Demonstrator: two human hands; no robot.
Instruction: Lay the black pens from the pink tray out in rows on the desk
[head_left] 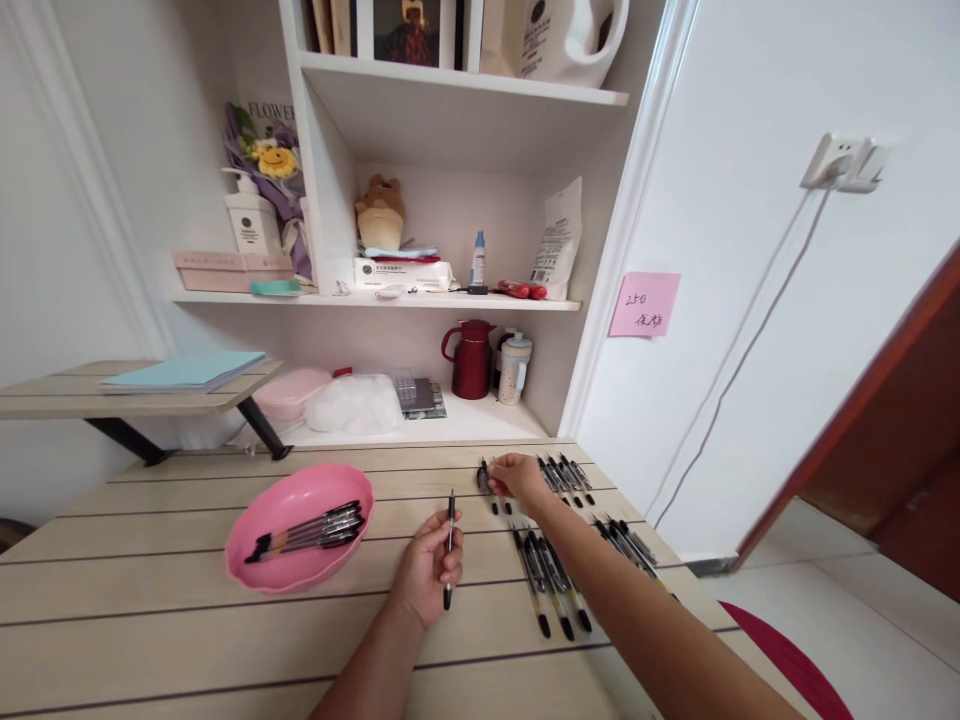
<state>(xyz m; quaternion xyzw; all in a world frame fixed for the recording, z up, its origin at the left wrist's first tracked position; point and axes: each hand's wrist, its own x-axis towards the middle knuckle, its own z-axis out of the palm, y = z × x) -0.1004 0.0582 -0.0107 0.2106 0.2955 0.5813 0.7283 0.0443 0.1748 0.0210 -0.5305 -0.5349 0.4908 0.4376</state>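
Note:
A black pen (451, 515) stands nearly upright in my left hand (426, 570), its fingers wrapped around the barrel and its tip pointing away from me. Farther off, my right hand (517, 476) has its fingertips pinched together beside a small cluster of dark pens (482, 476). What lies between those fingertips is too small to make out. Rows of black pens lie right of my hands: one group (551, 575) nearer me, another (566, 478) behind my right wrist, and a third (626, 545) partly covered by my right forearm.
On the left of the slatted table (300, 640), a pink bowl (247, 505) holds several pens. A small raised stand (45, 395) carries blue paper (184, 370). White shelves (450, 300) rise behind, with a red jug (472, 360) and a light cup (514, 370) low down.

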